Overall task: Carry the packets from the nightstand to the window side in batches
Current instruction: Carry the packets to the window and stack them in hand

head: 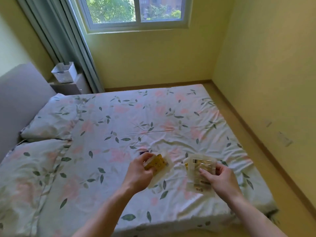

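My left hand [139, 171] grips a clear packet with yellow contents [158, 164], held above the floral bedsheet [136, 120]. My right hand [220, 178] pinches a stack of clear packets [199, 168], with its thumb lying across the top one. Both hands hover over the near part of the bed, about a forearm's length apart. A small dark piece [143, 153] peeks out just beyond my left hand's fingers. The window [135, 12] is in the far wall across the bed.
A white slotted basket [64, 71] stands on a nightstand [68, 87] at the far left, next to grey-green curtains [68, 43]. Two pillows [49, 122] lie against the grey headboard [18, 93]. A strip of floor [253, 134] runs along the right wall.
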A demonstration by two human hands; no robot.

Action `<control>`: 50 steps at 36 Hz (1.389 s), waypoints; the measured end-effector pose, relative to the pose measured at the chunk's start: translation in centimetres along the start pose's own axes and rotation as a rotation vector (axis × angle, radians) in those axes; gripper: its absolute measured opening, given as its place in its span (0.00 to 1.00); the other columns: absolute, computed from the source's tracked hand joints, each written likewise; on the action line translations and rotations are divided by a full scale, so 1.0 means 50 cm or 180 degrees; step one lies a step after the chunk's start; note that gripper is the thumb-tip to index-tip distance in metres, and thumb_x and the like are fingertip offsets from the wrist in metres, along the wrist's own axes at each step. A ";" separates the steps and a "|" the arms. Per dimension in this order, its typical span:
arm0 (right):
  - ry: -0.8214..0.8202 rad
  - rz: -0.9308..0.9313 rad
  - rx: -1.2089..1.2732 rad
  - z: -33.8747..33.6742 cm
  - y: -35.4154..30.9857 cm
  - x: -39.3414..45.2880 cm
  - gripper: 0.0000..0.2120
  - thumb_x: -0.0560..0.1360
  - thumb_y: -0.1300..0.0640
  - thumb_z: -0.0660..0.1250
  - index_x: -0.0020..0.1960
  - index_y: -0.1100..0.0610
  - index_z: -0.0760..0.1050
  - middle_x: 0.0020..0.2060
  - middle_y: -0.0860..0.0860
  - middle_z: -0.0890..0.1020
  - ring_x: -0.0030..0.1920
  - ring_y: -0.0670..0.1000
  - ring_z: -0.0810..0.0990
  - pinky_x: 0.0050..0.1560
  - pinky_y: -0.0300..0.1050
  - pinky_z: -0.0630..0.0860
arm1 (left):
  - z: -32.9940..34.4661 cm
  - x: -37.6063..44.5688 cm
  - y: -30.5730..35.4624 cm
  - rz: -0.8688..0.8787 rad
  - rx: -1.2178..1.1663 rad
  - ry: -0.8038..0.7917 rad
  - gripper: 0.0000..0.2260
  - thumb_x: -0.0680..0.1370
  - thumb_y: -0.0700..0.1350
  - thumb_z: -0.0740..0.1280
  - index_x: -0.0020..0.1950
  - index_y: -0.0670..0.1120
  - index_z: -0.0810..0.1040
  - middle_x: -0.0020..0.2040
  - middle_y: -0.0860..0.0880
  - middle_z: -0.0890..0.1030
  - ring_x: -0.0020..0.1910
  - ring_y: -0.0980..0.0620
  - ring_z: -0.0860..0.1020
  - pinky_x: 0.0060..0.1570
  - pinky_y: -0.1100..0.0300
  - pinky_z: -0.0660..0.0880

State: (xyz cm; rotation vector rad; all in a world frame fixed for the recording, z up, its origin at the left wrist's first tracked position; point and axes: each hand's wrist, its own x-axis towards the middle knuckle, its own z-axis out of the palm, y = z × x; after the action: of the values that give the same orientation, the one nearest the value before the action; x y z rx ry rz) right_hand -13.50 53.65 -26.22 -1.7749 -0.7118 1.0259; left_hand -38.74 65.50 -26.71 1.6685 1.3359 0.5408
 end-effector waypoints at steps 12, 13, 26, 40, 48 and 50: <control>-0.0337 -0.0191 0.0006 -0.377 -0.006 0.088 0.07 0.74 0.61 0.76 0.51 0.56 0.84 0.43 0.51 0.88 0.45 0.51 0.88 0.47 0.54 0.85 | 0.270 -0.076 0.184 -0.0156 -0.0279 0.0491 0.13 0.74 0.43 0.75 0.55 0.59 0.82 0.50 0.56 0.85 0.44 0.54 0.84 0.43 0.52 0.83; -0.0365 -0.0234 0.0012 -0.396 -0.012 0.101 0.07 0.73 0.61 0.76 0.51 0.56 0.85 0.43 0.51 0.88 0.44 0.51 0.88 0.46 0.54 0.85 | 0.283 -0.072 0.196 -0.0169 -0.0278 0.0534 0.13 0.74 0.43 0.75 0.56 0.58 0.82 0.50 0.56 0.85 0.44 0.55 0.84 0.44 0.53 0.83; -0.0493 -0.0493 -0.0098 -0.757 -0.060 0.378 0.08 0.74 0.60 0.76 0.53 0.56 0.84 0.45 0.51 0.88 0.47 0.52 0.87 0.48 0.54 0.85 | 0.598 0.168 0.434 -0.0104 -0.0531 0.0585 0.15 0.76 0.37 0.74 0.55 0.55 0.80 0.52 0.55 0.82 0.47 0.56 0.82 0.35 0.70 0.77; -0.0455 -0.0512 -0.0050 -1.120 -0.146 0.769 0.08 0.74 0.60 0.76 0.53 0.56 0.85 0.45 0.51 0.88 0.46 0.52 0.88 0.50 0.57 0.85 | 0.937 0.492 0.754 0.0152 -0.0430 0.0650 0.18 0.74 0.37 0.73 0.51 0.62 0.80 0.45 0.61 0.83 0.42 0.56 0.83 0.45 0.51 0.83; -0.0922 -0.0546 -0.0041 -1.266 -0.191 1.023 0.09 0.73 0.60 0.77 0.52 0.56 0.85 0.44 0.51 0.88 0.45 0.51 0.88 0.44 0.52 0.85 | 1.109 0.625 0.894 -0.0015 -0.0306 0.1277 0.17 0.75 0.37 0.72 0.54 0.59 0.78 0.48 0.61 0.81 0.45 0.63 0.80 0.38 0.72 0.73; -0.0997 -0.0536 -0.0010 -1.306 -0.207 1.068 0.08 0.73 0.61 0.77 0.52 0.57 0.84 0.44 0.52 0.88 0.45 0.52 0.88 0.41 0.49 0.85 | 1.149 0.657 0.925 -0.0114 -0.0340 0.1362 0.17 0.75 0.37 0.72 0.55 0.58 0.78 0.49 0.60 0.82 0.47 0.60 0.80 0.39 0.71 0.73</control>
State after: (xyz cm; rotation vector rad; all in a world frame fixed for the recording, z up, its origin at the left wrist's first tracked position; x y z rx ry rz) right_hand 69.11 72.73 -20.56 -1.5423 -1.0378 1.1991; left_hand 41.42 74.21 -22.41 1.4885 1.6036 0.9703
